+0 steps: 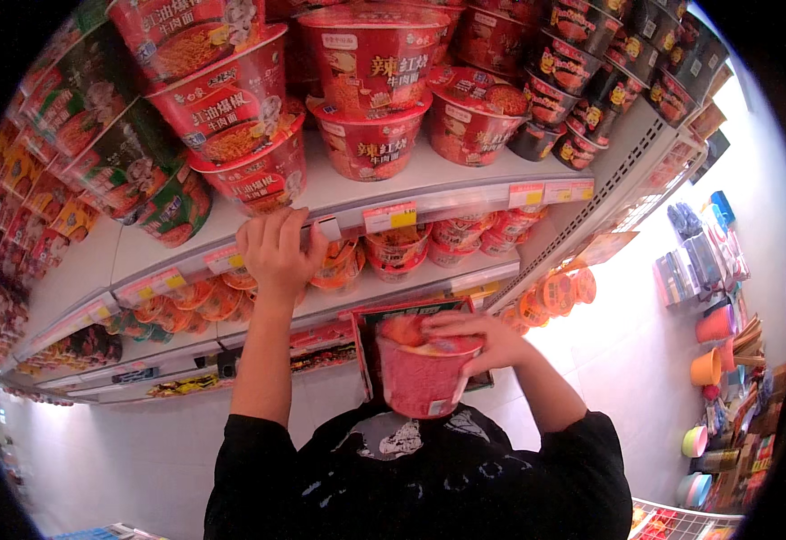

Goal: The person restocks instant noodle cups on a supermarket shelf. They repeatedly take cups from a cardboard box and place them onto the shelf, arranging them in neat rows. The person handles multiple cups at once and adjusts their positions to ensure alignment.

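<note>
My right hand [484,337] grips a red instant-noodle tub [427,381] by its rim, in front of my chest; the tub is blurred by motion. Behind it, an open cardboard carton [364,358] shows partly, its inside mostly hidden. My left hand [277,246] lies over the front edge of a white shelf [339,226], fingers on top and thumb beside a small white label. Just above those fingers stands a stack of red noodle tubs [251,179]. Further right, more red tubs [366,148] are stacked on the same shelf.
Green-and-black tubs [173,206] stand to the left, black noodle cups [562,74] to the right. Orange-lidded bowls [217,300] fill the lower shelf. A perforated upright [582,209] closes the right end. Coloured pots [705,368] line the right wall; a wire basket [690,516] sits lower right.
</note>
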Demonstrator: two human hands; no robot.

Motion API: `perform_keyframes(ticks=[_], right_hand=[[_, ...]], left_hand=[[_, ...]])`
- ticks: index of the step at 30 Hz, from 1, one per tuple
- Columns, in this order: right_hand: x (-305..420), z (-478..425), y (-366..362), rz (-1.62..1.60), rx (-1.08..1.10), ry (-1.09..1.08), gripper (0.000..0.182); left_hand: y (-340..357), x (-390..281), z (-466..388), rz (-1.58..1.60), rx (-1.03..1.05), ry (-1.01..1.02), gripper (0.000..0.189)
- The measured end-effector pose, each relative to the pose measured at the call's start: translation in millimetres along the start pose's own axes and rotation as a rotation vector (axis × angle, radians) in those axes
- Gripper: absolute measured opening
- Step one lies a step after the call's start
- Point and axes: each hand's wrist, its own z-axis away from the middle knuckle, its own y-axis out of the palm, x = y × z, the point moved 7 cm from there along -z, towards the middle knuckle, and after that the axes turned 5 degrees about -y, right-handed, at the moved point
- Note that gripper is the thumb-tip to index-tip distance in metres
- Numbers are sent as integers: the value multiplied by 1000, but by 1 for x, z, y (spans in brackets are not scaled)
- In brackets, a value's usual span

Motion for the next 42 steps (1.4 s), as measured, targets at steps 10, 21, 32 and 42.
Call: perform_keyframes(ticks=[10, 21, 32, 42], right_hand=[[224, -42, -181, 609, -758, -268, 79], [235, -142, -241, 1241, -729, -90, 65], [215, -168, -260, 1336, -558, -86, 65], [172, -163, -272, 821, -585, 144, 47]], left_hand=[[-3, 1, 1, 7, -20, -1, 23], [0, 1, 2, -9, 21, -9, 22], [-2, -3, 3, 18, 5, -20, 21], [2, -5, -5, -33, -1, 13, 23]])
